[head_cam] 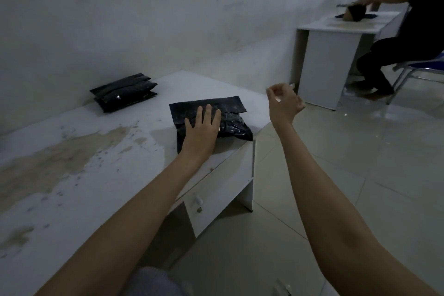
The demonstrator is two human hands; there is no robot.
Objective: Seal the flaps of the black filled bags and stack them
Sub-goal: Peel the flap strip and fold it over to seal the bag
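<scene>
- A filled black bag (230,125) lies at the right edge of a stained white desk (72,175), its flap (206,106) spread flat on the far side, away from the person.
- The left hand (203,127) presses down on the bag with fingers straight and spread, fingertips reaching the flap.
- The right hand (284,103) is raised off the desk's right edge, apart from the bag, fingers curled; something small and pale shows at its fingertips, too blurred to identify.
- A stack of black bags (125,92) sits near the wall at the desk's far side, well apart from the bag under the hand.
- A drawer with a knob (198,199) shows in the desk front.
- Beyond, a seated person (403,38) in dark clothes handles a dark item at a second white desk (336,55).
</scene>
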